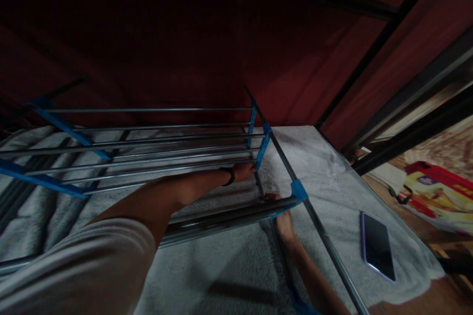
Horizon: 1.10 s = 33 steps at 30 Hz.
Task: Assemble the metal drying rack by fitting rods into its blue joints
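A rack of grey metal tubes [162,110] joined by blue plastic brackets lies on its side on a pale fleecy cover. My left hand [244,171], with a dark band at its wrist, reaches through the tubes. Its fingers close around the lower end of a blue bracket [263,150]; the fingertips are partly hidden. Nearer to me, my right hand [284,225] comes from below and wraps the bracket end of another row of tubes [236,214], just left of a blue corner joint [299,191]. A long side tube [328,243] runs through that joint.
A phone [377,246] lies on the pale cover [332,167] at the right. Beyond the edge is a red and yellow package [439,192]. Dark frame bars [380,44] and a dark red curtain [166,49] close off the back.
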Each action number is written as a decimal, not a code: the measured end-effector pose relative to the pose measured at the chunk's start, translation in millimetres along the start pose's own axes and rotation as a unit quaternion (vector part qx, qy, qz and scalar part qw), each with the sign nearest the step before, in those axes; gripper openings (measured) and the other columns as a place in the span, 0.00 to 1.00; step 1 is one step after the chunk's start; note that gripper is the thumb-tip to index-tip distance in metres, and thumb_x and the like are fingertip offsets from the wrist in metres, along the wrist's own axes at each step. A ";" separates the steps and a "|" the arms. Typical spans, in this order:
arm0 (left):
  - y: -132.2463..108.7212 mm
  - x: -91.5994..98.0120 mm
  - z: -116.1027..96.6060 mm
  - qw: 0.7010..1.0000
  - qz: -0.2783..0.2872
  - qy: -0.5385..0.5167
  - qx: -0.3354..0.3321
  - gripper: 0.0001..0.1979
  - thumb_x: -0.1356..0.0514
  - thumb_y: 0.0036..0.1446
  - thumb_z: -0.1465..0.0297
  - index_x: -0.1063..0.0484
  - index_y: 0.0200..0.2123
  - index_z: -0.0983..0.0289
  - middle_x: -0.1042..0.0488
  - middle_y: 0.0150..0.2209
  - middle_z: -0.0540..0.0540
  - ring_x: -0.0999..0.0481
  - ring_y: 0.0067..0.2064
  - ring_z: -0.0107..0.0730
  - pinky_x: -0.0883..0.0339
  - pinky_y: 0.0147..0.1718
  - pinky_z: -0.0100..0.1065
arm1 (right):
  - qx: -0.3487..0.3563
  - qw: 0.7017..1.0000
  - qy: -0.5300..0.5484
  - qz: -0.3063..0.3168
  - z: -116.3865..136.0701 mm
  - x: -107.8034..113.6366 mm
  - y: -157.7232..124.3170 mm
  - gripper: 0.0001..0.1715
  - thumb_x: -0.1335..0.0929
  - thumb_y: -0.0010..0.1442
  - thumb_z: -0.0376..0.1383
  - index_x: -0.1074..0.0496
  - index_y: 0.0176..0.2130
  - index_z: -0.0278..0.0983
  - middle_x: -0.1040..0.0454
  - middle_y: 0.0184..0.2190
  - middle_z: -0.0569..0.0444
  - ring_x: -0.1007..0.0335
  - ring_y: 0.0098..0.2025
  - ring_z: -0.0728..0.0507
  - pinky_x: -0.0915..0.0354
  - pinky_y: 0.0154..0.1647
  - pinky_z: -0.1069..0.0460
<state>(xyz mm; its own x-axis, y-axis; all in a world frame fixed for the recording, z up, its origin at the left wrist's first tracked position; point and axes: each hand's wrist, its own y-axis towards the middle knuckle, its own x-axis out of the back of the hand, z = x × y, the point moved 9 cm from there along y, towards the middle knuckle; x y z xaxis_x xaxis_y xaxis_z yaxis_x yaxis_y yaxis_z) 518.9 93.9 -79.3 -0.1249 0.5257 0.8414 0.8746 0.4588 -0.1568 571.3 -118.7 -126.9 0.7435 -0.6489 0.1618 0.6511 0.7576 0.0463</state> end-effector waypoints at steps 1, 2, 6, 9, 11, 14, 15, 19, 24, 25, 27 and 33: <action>-0.4 0.9 -1.1 1.000 0.002 0.000 -0.003 0.11 0.44 0.66 0.68 0.24 0.46 0.60 0.20 0.50 0.54 0.23 0.54 0.40 0.31 0.55 0.38 | 0.000 1.000 0.002 0.002 1.0 -0.4 0.1 0.18 0.37 0.53 0.44 0.20 0.34 0.42 0.20 0.35 0.51 0.24 0.47 0.38 0.34 0.60 0.43; -1.2 1.8 -2.2 1.000 0.004 0.000 -0.004 0.10 0.44 0.66 0.68 0.24 0.47 0.59 0.20 0.51 0.54 0.23 0.54 0.39 0.31 0.55 0.37 | 0.001 1.000 0.002 0.001 2.4 -0.4 0.1 0.18 0.37 0.53 0.44 0.20 0.34 0.42 0.20 0.36 0.51 0.24 0.47 0.38 0.33 0.60 0.43; -9.5 5.6 -4.0 1.000 -0.006 0.005 0.007 0.11 0.42 0.65 0.70 0.26 0.50 0.60 0.21 0.53 0.55 0.24 0.56 0.41 0.32 0.55 0.38 | 0.001 1.000 0.003 0.000 7.8 0.5 0.4 0.18 0.37 0.53 0.43 0.20 0.35 0.41 0.19 0.37 0.50 0.24 0.47 0.38 0.32 0.58 0.44; -18.3 7.5 -1.8 0.999 -0.033 0.019 0.029 0.11 0.44 0.67 0.69 0.28 0.50 0.62 0.21 0.52 0.60 0.24 0.57 0.45 0.32 0.54 0.41 | 0.008 1.000 0.008 0.011 12.3 -0.5 1.8 0.18 0.36 0.53 0.43 0.20 0.36 0.41 0.19 0.38 0.50 0.24 0.48 0.38 0.30 0.56 0.44; -22.2 6.6 -1.4 0.998 -0.040 0.030 0.033 0.10 0.46 0.69 0.67 0.27 0.47 0.62 0.21 0.50 0.60 0.23 0.55 0.46 0.32 0.52 0.40 | 0.015 1.000 0.008 0.018 15.5 -1.3 2.8 0.19 0.36 0.53 0.44 0.20 0.37 0.41 0.19 0.39 0.49 0.24 0.49 0.37 0.29 0.55 0.44; -22.9 4.7 -1.3 0.998 -0.034 0.037 0.024 0.12 0.48 0.70 0.65 0.27 0.44 0.62 0.20 0.48 0.59 0.22 0.53 0.46 0.31 0.49 0.39 | 0.023 1.000 0.001 0.017 19.3 -1.6 3.0 0.19 0.37 0.56 0.46 0.20 0.37 0.42 0.19 0.39 0.48 0.24 0.50 0.36 0.28 0.53 0.44; -22.1 4.4 -0.9 0.999 -0.030 0.039 0.020 0.12 0.49 0.71 0.64 0.27 0.43 0.62 0.20 0.48 0.59 0.21 0.52 0.46 0.31 0.49 0.39 | 0.025 1.000 -0.005 0.016 20.3 -1.7 2.7 0.19 0.37 0.57 0.47 0.20 0.36 0.43 0.19 0.39 0.48 0.24 0.50 0.36 0.28 0.53 0.44; -17.7 3.4 2.3 0.999 -0.012 0.049 0.009 0.11 0.47 0.70 0.64 0.26 0.45 0.60 0.19 0.47 0.57 0.21 0.51 0.45 0.32 0.47 0.37 | 0.023 0.999 -0.029 0.017 22.5 -1.9 0.7 0.17 0.38 0.58 0.46 0.20 0.34 0.48 0.20 0.36 0.49 0.24 0.50 0.36 0.28 0.52 0.44; -16.0 2.1 3.4 0.999 0.001 0.043 -0.005 0.12 0.48 0.70 0.65 0.27 0.50 0.59 0.19 0.48 0.57 0.21 0.50 0.44 0.32 0.45 0.36 | 0.032 0.999 -0.040 0.016 23.4 -0.6 0.2 0.16 0.37 0.57 0.45 0.21 0.33 0.48 0.20 0.36 0.49 0.25 0.49 0.36 0.28 0.52 0.43; -16.0 2.1 3.3 0.999 0.004 0.043 -0.006 0.13 0.47 0.70 0.65 0.27 0.50 0.59 0.19 0.48 0.57 0.21 0.49 0.44 0.32 0.44 0.36 | 0.032 0.999 -0.039 0.013 22.9 -0.1 0.1 0.17 0.38 0.57 0.45 0.21 0.34 0.47 0.20 0.37 0.49 0.25 0.49 0.36 0.28 0.53 0.43; -16.3 2.6 2.2 0.999 0.009 0.042 -0.010 0.13 0.47 0.70 0.65 0.27 0.51 0.59 0.19 0.49 0.57 0.21 0.49 0.44 0.32 0.44 0.36 | 0.030 0.999 -0.030 0.009 22.2 0.3 -0.1 0.18 0.38 0.57 0.45 0.21 0.36 0.44 0.20 0.38 0.49 0.25 0.48 0.37 0.29 0.54 0.43; -17.2 5.5 2.4 1.000 0.004 0.006 -0.008 0.13 0.45 0.68 0.67 0.25 0.51 0.56 0.19 0.47 0.54 0.22 0.48 0.42 0.34 0.47 0.36 | 0.050 0.999 -0.011 0.012 36.5 -4.9 2.3 0.16 0.37 0.56 0.43 0.22 0.35 0.40 0.21 0.39 0.49 0.26 0.47 0.39 0.30 0.55 0.44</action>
<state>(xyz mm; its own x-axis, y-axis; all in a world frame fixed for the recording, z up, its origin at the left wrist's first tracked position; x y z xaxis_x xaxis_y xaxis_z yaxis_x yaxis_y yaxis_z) 502.0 90.6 -73.2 -0.1122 0.5210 0.8461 0.8826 0.4434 -0.1560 563.6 -111.2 -91.7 0.7542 -0.6300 0.1854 0.6140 0.7766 0.1411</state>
